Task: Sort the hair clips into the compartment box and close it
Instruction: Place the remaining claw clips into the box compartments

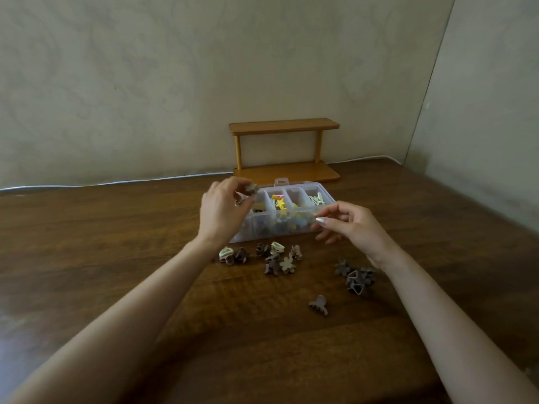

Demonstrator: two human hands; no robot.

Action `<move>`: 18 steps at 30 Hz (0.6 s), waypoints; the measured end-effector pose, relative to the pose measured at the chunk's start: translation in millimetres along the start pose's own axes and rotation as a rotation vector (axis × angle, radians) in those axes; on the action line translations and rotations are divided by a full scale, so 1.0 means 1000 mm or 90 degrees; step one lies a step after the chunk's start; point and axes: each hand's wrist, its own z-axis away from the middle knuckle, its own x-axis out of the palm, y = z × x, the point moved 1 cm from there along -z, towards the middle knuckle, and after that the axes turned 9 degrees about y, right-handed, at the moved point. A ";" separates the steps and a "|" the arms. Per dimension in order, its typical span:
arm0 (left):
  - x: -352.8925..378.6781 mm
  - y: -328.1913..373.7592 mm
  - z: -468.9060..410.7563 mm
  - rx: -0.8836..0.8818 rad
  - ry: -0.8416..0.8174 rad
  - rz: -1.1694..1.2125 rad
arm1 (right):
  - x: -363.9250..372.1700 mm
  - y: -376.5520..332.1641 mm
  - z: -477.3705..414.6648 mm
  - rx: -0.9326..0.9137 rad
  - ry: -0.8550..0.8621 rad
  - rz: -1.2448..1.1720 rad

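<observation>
Left hand (pixel 223 212) grip pinching tan clip (pixel 252 190), wooden table (pixel 116 243), plaster wall (pixel 145 83)

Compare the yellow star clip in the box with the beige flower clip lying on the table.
The yellow star-shaped hair clip is bright yellow; the beige flower-shaped hair clip is a muted beige. The star clip has points, the flower clip rounded petals. The star clip already sits in a compartment of the clear plastic compartment box; the flower clip lies unsorted on the dark wooden table among other clips. Both are small plastic clips.

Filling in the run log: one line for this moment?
left hand: holds beige clip over compartment box | right hand: at box front | loose clips: on table | lid: open
</observation>
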 end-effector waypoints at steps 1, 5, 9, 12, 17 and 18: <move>-0.003 -0.006 -0.005 -0.016 0.009 -0.018 | 0.000 0.000 0.000 0.001 0.004 0.000; -0.010 -0.028 -0.020 -0.029 -0.043 -0.093 | 0.001 0.001 0.000 0.007 0.004 0.006; -0.009 -0.038 -0.023 -0.024 -0.126 -0.154 | 0.002 0.000 0.000 0.007 -0.007 0.014; -0.010 -0.037 -0.017 0.022 -0.075 -0.146 | 0.001 0.001 0.000 0.008 -0.005 0.017; -0.011 -0.030 -0.012 0.134 -0.143 -0.220 | 0.002 0.000 0.000 0.002 -0.005 0.031; -0.010 -0.029 -0.012 0.138 -0.156 -0.213 | 0.001 0.000 0.000 0.003 -0.004 0.032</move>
